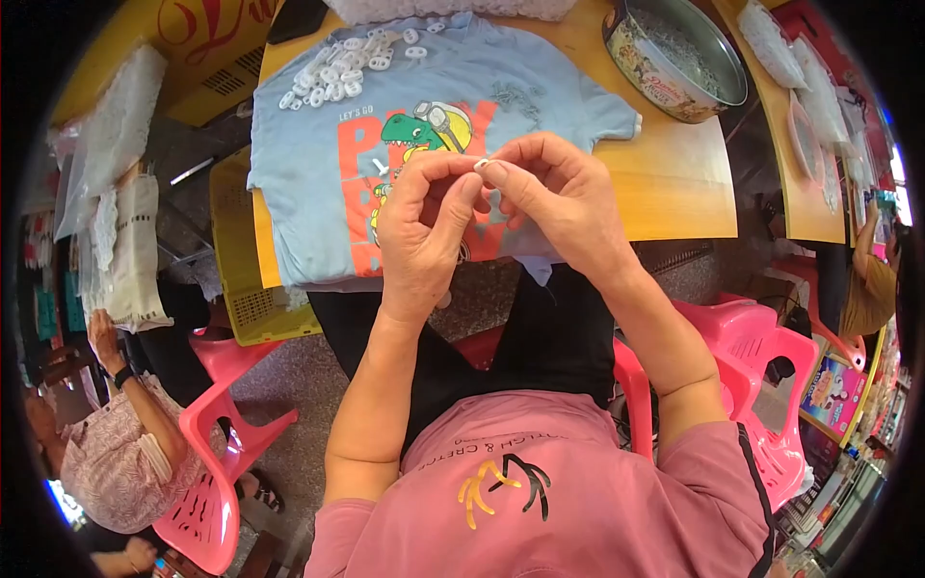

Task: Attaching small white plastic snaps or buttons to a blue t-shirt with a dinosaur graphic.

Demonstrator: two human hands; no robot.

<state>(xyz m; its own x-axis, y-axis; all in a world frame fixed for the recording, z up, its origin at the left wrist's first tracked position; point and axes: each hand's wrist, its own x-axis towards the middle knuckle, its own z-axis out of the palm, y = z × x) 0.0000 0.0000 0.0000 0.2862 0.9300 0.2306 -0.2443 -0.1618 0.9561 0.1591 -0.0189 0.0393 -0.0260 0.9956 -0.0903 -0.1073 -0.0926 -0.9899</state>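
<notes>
Both hands meet over a light blue T-shirt [299, 173] with a dinosaur print, spread on the table. My right hand [568, 197] pinches a small white plastic piece [481, 165] between thumb and forefinger. The fingers of my left hand [424, 217] are closed against the same piece from the other side, hiding most of it. Beyond my hands lies a pile of small white oval plastic pieces with holes [337, 72]. Small thin metal bits [518, 99] are scattered on the shirt to its right. A single white piece [381, 167] rests close to my left hand.
At the table's [674, 183] far right stands an oval tin [665, 72] holding many small metal bits. Clear plastic bags [453, 10] lie along the far edge. A yellow crate [246, 279] is below on the left. Pink chairs [737, 352] stand around; another person [125, 443] sits at left.
</notes>
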